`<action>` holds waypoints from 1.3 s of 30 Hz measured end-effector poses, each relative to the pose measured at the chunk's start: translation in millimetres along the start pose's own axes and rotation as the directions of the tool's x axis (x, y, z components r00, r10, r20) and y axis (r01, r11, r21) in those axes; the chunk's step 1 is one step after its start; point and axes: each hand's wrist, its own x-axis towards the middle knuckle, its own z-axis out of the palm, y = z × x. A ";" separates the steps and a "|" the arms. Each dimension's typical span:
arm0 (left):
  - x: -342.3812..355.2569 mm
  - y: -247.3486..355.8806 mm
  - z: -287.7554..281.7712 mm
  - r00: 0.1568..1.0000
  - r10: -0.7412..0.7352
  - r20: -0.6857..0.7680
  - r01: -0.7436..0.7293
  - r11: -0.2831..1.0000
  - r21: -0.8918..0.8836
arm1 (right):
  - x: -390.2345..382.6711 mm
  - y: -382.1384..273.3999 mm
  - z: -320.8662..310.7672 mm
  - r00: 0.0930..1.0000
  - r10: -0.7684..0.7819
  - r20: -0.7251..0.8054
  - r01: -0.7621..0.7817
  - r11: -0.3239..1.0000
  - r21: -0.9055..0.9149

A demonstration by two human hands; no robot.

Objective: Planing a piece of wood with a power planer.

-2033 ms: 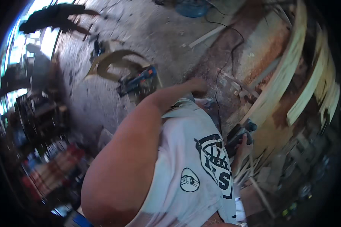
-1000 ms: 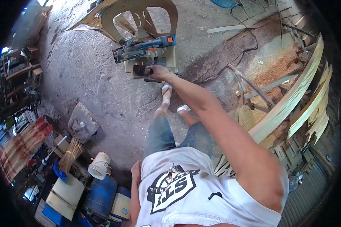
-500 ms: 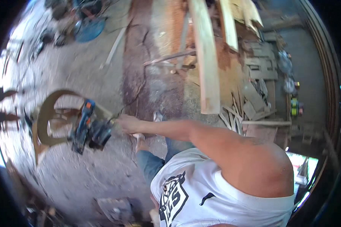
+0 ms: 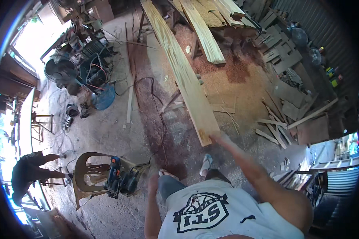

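A long pale wooden plank (image 4: 183,79) runs from the far upper middle toward me. My right hand (image 4: 220,138), blurred, is at the right corner of its near end and seems to touch it; how the fingers lie does not show. My left hand (image 4: 152,184) hangs low by my left thigh, smeared by motion, with its fingers unclear. To its left, a dark power tool with blue and orange parts (image 4: 115,177), much like a hand planer, rests on a tan plastic chair (image 4: 80,169).
More planks (image 4: 203,34) lie on a bench at the far right, above reddish sawdust. Wood offcuts (image 4: 275,127) are heaped on the right. A dark cord (image 4: 163,127) trails over the floor. Another person (image 4: 28,175) bends at the far left. A blue round basin (image 4: 103,96) stands upper left.
My right hand has moved from beside the power tool on the left to the plank's near end. My view has turned, and my left arm now shows.
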 end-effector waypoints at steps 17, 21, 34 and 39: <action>42.7 329.5 38.0 0.983 -0.015 0.185 0.181 0.310 -0.933 | -76.1 -74.9 -31.7 0.974 -0.097 0.206 0.001 0.908 0.419; -49.8 371.5 -69.7 0.985 0.172 0.005 -0.056 0.351 -0.935 | -164.9 -181.9 -122.5 0.885 -0.465 0.019 0.391 0.766 0.510; -92.7 541.4 -240.2 0.554 0.451 -0.700 -0.717 -0.168 -0.676 | -199.6 -400.8 -227.0 0.471 -0.698 -0.539 0.780 0.044 0.624; -101.2 559.3 -249.4 0.468 0.453 -0.758 -0.782 -0.188 -0.595 | -214.6 -415.0 -238.4 0.513 -0.697 -0.501 0.783 0.141 0.606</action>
